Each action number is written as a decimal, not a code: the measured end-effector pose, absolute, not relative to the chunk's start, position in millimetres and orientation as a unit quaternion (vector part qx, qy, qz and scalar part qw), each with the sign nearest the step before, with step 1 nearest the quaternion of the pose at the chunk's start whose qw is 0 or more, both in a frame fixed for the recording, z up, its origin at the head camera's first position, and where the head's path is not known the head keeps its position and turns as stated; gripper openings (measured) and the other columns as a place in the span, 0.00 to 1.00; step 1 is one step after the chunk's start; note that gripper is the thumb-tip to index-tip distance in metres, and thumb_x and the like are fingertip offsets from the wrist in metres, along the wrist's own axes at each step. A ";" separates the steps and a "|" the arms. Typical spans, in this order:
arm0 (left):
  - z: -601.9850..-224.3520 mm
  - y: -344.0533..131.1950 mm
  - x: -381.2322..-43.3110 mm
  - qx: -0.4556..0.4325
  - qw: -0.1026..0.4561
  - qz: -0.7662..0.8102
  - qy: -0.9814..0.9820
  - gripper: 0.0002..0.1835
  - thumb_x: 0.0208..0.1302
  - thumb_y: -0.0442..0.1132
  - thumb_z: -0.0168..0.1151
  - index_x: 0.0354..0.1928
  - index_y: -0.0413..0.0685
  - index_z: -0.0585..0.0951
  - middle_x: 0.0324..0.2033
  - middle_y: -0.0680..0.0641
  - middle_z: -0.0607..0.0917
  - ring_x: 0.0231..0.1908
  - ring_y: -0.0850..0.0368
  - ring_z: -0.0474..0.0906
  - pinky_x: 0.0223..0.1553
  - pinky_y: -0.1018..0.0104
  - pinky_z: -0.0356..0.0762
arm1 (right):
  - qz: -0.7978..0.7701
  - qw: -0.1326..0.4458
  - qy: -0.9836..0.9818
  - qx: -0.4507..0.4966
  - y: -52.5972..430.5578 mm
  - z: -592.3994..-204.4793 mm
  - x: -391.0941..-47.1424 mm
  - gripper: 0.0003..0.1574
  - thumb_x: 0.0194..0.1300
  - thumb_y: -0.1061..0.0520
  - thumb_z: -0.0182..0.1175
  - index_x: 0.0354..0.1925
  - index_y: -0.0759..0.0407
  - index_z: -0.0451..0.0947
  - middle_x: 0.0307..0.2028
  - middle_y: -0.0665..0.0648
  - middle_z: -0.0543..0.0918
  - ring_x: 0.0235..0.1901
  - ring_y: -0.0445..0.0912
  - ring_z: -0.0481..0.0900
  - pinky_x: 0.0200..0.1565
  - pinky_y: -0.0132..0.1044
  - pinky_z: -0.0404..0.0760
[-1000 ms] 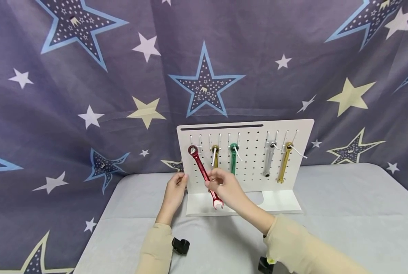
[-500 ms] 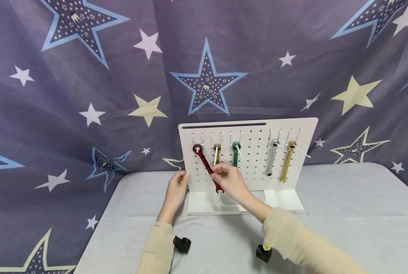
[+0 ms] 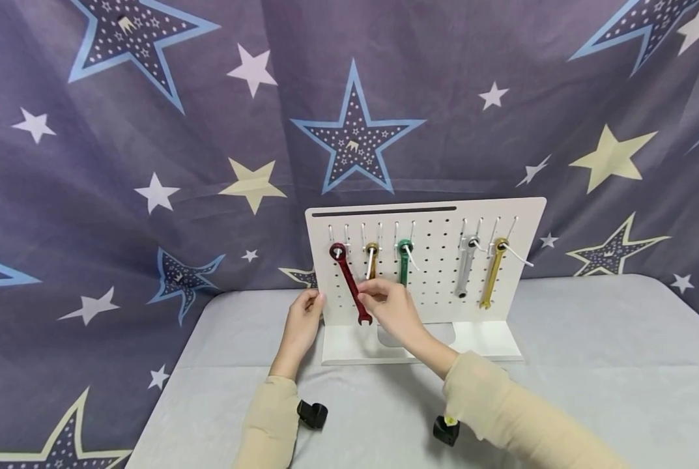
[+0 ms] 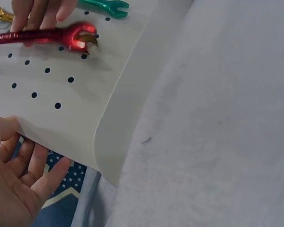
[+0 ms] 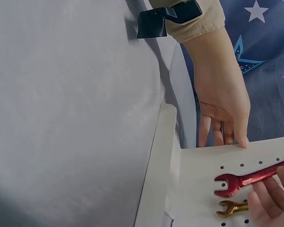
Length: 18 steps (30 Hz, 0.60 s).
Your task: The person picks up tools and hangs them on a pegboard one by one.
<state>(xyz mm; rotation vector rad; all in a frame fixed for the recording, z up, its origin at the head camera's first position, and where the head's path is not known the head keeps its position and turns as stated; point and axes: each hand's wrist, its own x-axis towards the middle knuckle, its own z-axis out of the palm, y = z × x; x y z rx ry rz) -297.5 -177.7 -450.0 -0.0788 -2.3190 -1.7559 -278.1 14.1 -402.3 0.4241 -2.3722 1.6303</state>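
Observation:
My right hand [image 3: 393,309] pinches a red ratchet wrench [image 3: 348,279] by its lower shaft. The wrench's ring end sits at the leftmost hook of a white pegboard [image 3: 431,307], and the pale hook tip shows through the ring. In the right wrist view the open jaw end of the red wrench [image 5: 231,184] points down toward the board's foot. At the board's left edge my left hand [image 3: 299,329] holds on, thumb on the front face. Its other fingers reach behind the edge in the left wrist view, where the fingers [image 4: 35,161] are partly hidden.
A gold wrench [image 3: 372,251], a green wrench [image 3: 404,260], a silver wrench [image 3: 466,270] and another gold wrench [image 3: 492,277] hang on hooks that stick out forward. The pegboard stands on a pale cloth-covered table [image 3: 238,326] before a star-patterned curtain [image 3: 208,150].
The red wrench's ring has moved onto the leftmost hook. Its lower end has swung up and then left, nearer the board, with my right hand. My left hand stays on the edge.

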 end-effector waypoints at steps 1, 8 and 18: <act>-450.0 -177.9 -298.0 -0.028 0.117 -0.599 -0.792 0.15 0.76 0.36 0.52 0.52 0.28 0.75 0.48 0.33 0.80 0.49 0.43 0.78 0.50 0.56 0.80 | 0.555 0.114 -0.811 0.146 16.1 -402.5 -277.4 0.07 0.63 0.66 0.65 0.41 0.64 0.85 0.38 0.58 0.88 0.38 0.50 0.85 0.43 0.41 0.84; -453.4 -188.4 -295.5 -0.007 0.119 -0.572 -0.811 0.16 0.77 0.37 0.51 0.56 0.29 0.74 0.53 0.31 0.80 0.53 0.41 0.77 0.56 0.51 0.77 | 0.596 0.054 -0.787 0.150 40.5 -411.4 -255.2 0.12 0.67 0.65 0.62 0.47 0.70 0.81 0.42 0.62 0.87 0.43 0.52 0.85 0.49 0.38 0.82; -434.4 -205.0 -283.8 -0.010 0.103 -0.507 -0.856 0.26 0.78 0.41 0.49 0.71 0.38 0.63 0.67 0.35 0.68 0.68 0.39 0.63 0.68 0.43 0.60 | 0.611 0.123 -0.767 0.153 115.5 -410.5 -218.2 0.14 0.70 0.66 0.57 0.51 0.72 0.78 0.45 0.67 0.85 0.42 0.42 0.84 0.47 0.31 0.82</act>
